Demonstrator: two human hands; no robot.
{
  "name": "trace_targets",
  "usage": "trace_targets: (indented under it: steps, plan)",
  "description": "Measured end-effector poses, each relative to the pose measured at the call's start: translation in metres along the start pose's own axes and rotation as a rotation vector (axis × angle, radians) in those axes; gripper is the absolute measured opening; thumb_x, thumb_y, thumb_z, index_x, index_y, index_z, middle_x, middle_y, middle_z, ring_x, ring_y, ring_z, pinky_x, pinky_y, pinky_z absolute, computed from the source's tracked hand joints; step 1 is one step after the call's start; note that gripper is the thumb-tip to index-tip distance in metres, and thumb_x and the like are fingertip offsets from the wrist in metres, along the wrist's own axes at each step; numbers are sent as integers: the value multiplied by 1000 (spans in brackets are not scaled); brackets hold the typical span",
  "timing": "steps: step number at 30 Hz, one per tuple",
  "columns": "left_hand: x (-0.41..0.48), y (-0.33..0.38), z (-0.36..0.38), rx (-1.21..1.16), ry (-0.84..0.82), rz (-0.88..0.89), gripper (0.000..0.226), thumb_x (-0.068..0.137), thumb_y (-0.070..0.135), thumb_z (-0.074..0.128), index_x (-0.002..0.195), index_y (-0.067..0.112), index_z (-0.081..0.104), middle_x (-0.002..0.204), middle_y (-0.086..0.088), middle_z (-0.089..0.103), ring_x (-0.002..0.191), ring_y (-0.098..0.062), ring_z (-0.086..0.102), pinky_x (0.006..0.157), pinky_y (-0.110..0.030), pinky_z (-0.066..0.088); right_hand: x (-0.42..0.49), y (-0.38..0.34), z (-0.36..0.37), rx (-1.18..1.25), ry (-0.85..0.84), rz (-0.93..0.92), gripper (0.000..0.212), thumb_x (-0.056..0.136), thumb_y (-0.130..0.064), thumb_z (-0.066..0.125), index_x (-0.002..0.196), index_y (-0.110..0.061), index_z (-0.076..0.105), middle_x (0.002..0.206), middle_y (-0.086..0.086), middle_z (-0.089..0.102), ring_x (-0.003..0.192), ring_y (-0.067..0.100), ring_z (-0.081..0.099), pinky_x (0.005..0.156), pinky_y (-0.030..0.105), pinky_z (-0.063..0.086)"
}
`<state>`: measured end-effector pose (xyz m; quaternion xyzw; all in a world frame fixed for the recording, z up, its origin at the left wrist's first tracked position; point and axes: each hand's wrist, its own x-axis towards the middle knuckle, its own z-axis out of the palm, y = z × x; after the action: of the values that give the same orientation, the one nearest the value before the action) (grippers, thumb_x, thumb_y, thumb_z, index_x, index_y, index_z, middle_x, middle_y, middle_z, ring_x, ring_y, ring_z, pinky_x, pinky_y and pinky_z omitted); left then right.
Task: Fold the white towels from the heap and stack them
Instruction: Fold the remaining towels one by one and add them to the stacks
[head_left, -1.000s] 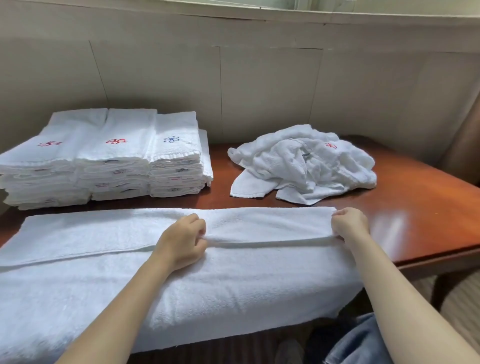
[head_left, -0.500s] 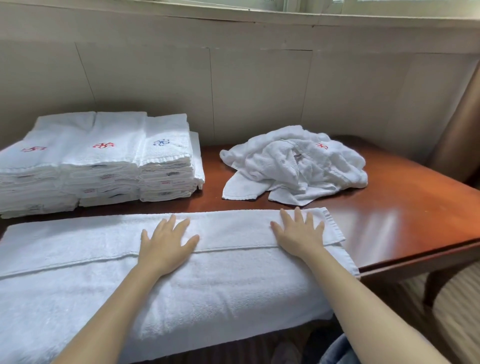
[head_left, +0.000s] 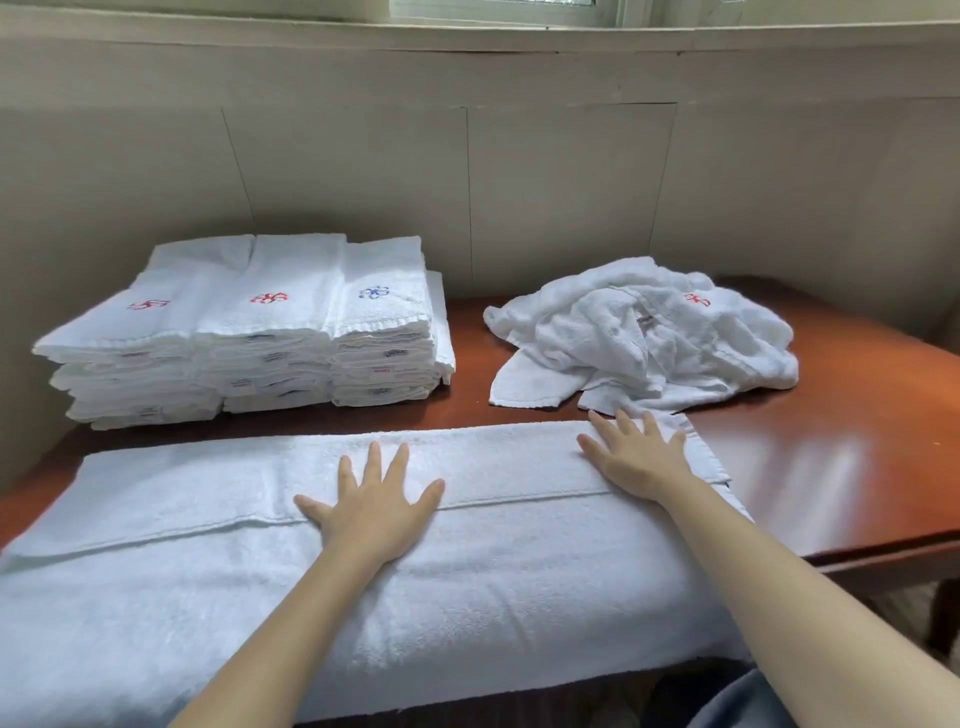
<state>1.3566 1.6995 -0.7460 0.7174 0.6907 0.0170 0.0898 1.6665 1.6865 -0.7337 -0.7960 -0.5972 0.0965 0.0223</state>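
Observation:
A long white towel (head_left: 218, 561) lies spread across the near edge of the wooden table (head_left: 841, 467), its far strip folded over toward me, its near side hanging off the edge. My left hand (head_left: 371, 506) presses flat on the fold's edge near the middle, fingers spread. My right hand (head_left: 641, 457) lies flat on the folded strip near the towel's right end. A heap of crumpled white towels (head_left: 644, 338) sits at the back right. Stacks of folded white towels (head_left: 249, 332) with red and blue embroidery stand at the back left.
A beige panelled wall (head_left: 519, 197) runs behind the table, with a window sill above. The table's right part shows bare glossy wood. My lap in blue fabric (head_left: 737, 701) shows below the table's edge.
Both hands let go of the towel edge they were pinching and now lie flat with fingers spread. The right hand slid left onto the folded strip.

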Motion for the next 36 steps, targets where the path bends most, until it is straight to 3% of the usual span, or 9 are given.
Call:
trace_targets:
  steps: [4, 7, 14, 17, 20, 25, 29, 32, 36]
  plan:
    - [6, -6, -4, -10, 29, 45, 73, 84, 77, 13, 149, 45, 5, 160, 11, -6, 148, -20, -7, 106, -68, -4, -2, 0, -1, 115, 164, 12, 49, 97, -54, 24, 138, -34, 41, 154, -1, 27, 143, 27, 20, 111, 60, 7]
    - [14, -30, -10, -45, 69, 40, 68, 91, 69, 15, 151, 38, 10, 161, 5, -2, 148, -16, -2, 115, -55, -2, -4, 8, 1, 228, 375, 268, 45, 98, -42, 31, 127, -14, 51, 137, 17, 43, 127, 33, 40, 106, 49, 29]
    - [22, -106, -26, -35, 72, -68, 60, 97, 58, 18, 152, 33, 12, 161, 2, 2, 148, -18, 1, 117, -49, 1, 3, -9, -7, 66, 181, 501, 56, 98, -40, 33, 142, -7, 37, 153, 21, 23, 142, 37, 13, 116, 46, 9]
    - [17, -139, -31, -42, 111, -65, 56, 99, 53, 20, 152, 32, 18, 161, 0, 6, 148, -18, 5, 118, -48, 5, 4, -56, -7, 4, 288, 322, 42, 94, -26, 42, 128, -3, 51, 139, 23, 41, 132, 40, 31, 112, 45, 22]
    - [10, -176, -36, -47, 143, -171, 56, 99, 53, 21, 151, 32, 20, 161, -1, 7, 148, -20, 7, 117, -49, 7, -5, -122, 1, 103, 372, -80, 35, 93, -20, 44, 121, -2, 56, 123, 22, 53, 116, 39, 46, 98, 43, 38]
    - [-9, -236, -44, -51, 182, -449, 60, 98, 54, 19, 152, 28, 19, 161, -2, 9, 147, -21, 10, 116, -50, 8, -41, -213, 35, -37, 271, -555, 34, 99, -40, 33, 114, -16, 52, 116, 8, 53, 107, 29, 50, 86, 37, 42]
    - [-16, -263, -48, -142, 241, -565, 67, 98, 55, 22, 152, 15, 20, 159, -6, 18, 145, -24, 17, 116, -49, 14, -40, -228, 38, -198, 308, -597, 39, 98, -48, 25, 117, -23, 49, 114, 2, 53, 103, 24, 52, 80, 33, 42]
    - [-14, -267, -51, -223, 413, -590, 58, 98, 47, 41, 136, 4, 46, 141, -15, 44, 129, -33, 39, 104, -44, 34, -37, -226, 37, -171, 269, -588, 40, 98, -49, 25, 122, -26, 46, 117, 1, 51, 107, 22, 51, 83, 33, 42]
    - [-12, -271, -54, -382, 517, -689, 38, 94, 38, 55, 117, 10, 65, 124, -16, 54, 117, -36, 43, 91, -41, 41, -43, -228, 41, -149, 293, -551, 37, 99, -46, 27, 120, -24, 48, 117, 1, 53, 106, 23, 52, 83, 33, 43]
